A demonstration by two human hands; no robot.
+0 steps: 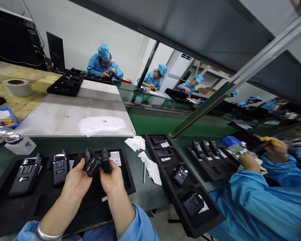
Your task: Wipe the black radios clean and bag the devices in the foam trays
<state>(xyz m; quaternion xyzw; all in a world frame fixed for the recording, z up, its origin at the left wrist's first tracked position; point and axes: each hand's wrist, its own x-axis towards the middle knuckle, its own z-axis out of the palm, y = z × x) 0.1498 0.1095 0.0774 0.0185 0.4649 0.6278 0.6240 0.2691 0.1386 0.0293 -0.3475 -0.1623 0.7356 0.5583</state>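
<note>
Green bench (153,201) runs across the view; a co-worker's blue sleeve (266,201) is at far R. White board (52,117) lies at the bench's far side, L of ctr. Black foam tray (5,211) sits nearest the person, under both hands; a second long tray (205,224) runs on a diagonal to its R, w/ four dark devices in its slots. In the near tray, L side, two handsets lie face up: the bigger-looking one (25,175) has its long axis slanting up-R, stub antenna pointing away from the person; the other one (60,169) lies closer to straight ahead, antenna also at the far end. L hand (75,179) is clamped on a wide black unit (92,163), held over the tray, long axis tilted, top leaning L & bottom toward R. R hand (112,179) grips a slimmer black piece (105,160) just beside it, edge-on, long axis approx. upright; hard to say if it's a separate unit or a part. White bottle (20,145) stands behind the tray, far L; crumpled wipe (152,170) lies btwn trays, w/ a thin grey stick (144,172) alongside; printed label sheet (115,158) is at the near tray's R end.
</note>
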